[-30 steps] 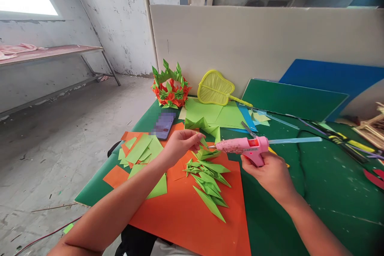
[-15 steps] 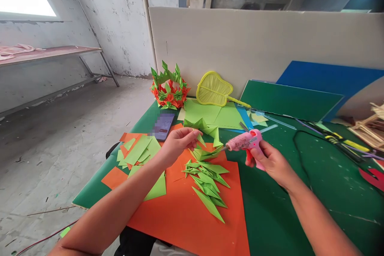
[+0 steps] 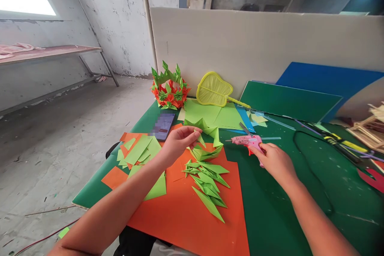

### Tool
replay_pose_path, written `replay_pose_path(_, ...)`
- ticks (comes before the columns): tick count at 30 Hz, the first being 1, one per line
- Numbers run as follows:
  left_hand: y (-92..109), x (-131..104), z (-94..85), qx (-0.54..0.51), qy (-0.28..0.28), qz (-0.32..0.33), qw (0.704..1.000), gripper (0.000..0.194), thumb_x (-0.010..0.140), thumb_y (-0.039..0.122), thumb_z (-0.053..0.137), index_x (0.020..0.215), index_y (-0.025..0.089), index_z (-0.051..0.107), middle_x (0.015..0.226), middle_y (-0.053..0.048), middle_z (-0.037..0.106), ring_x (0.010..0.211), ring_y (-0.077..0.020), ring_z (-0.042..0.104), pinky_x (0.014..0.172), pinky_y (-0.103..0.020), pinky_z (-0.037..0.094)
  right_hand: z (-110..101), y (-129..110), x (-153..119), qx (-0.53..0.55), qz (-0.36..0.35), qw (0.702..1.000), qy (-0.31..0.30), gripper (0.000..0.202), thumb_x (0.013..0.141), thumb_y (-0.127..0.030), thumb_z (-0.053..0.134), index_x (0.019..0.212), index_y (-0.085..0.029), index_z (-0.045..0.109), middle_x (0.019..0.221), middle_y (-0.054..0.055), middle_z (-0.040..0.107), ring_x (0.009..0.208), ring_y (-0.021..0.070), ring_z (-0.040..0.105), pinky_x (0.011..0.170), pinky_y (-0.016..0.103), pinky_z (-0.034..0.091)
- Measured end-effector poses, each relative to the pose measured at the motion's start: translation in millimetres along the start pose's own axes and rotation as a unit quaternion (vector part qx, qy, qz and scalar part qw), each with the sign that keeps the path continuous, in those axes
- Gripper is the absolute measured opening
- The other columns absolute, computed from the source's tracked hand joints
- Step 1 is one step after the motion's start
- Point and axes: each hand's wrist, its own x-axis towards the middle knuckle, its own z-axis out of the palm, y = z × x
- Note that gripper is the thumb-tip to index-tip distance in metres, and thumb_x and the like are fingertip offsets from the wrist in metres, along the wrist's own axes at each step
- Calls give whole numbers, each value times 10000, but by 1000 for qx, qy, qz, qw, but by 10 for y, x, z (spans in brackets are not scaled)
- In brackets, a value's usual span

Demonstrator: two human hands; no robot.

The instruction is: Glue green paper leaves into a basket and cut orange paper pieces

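Between the thumb and fingers of my left hand is a small green folded paper piece. It is beside a folded green paper band, which curves over the orange sheet. My right hand grips the handle of a pink glue gun, its nozzle pointing left and a clear glue stick sticking out behind. Whether the gun touches the table cannot be made out. Several pointed green folded paper leaves lie in a pile on the orange sheet, nearer to me than the band.
A green and orange paper crown stands at the far left corner. A phone lies beside loose green paper pieces. A yellow fan-shaped swatter leans on the back board. A black cord crosses the green table at right.
The glue gun has moved right, away from the folded paper, and swung so it points more level to the left. My left hand has hardly moved, still holding the paper piece.
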Motion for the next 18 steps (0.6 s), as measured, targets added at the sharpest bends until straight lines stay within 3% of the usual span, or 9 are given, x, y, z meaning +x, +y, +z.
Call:
replay_pose_path(7, -83, 29, -10, -5, 7, 34, 999, 381, 729, 401, 747, 946, 173, 533, 673, 41, 570, 552, -68, 505, 521, -200, 414, 101, -42, 11, -19, 15, 999, -38, 514, 888, -623, 339, 649, -195, 494, 687, 21, 585, 417, 128, 524, 450, 271, 309)
replay_pose_path(10, -110, 34, -16, 19, 14, 51, 998, 353, 727, 399, 749, 881, 179, 520, 677, 36, 586, 554, -71, 517, 520, -199, 427, 18, -135, -21, -22, -24, 999, 16, 470, 892, -604, 362, 739, -201, 551, 687, 34, 592, 534, 179, 563, 481, 287, 322)
replay_pose_path(12, -119, 34, -18, 43, 20, 64, 997, 328, 731, 399, 744, 878, 174, 556, 702, 20, 603, 584, -78, 534, 534, -200, 438, -99, -295, -65, -11, -75, 995, 69, 423, 898, -563, 395, 775, -206, 588, 705, 50, 604, 667, 214, 581, 546, 301, 364)
replay_pose_path(14, -128, 32, -16, 61, 27, 77, 995, 313, 734, 400, 740, 894, 171, 599, 721, 6, 616, 615, -89, 550, 555, -206, 448, -241, -541, -114, 33, -117, 989, 80, 382, 916, -509, 414, 834, -209, 635, 783, 67, 642, 721, 211, 581, 598, 307, 396)
replay_pose_path(18, -137, 19, -9, 71, 25, 96, 993, 292, 741, 387, 735, 918, 173, 646, 747, -10, 639, 648, -101, 568, 599, -218, 465, -439, -1125, -122, 177, -190, 966, -4, 331, 917, -448, 463, 967, -224, 702, 916, 72, 694, 672, 169, 588, 588, 285, 432)
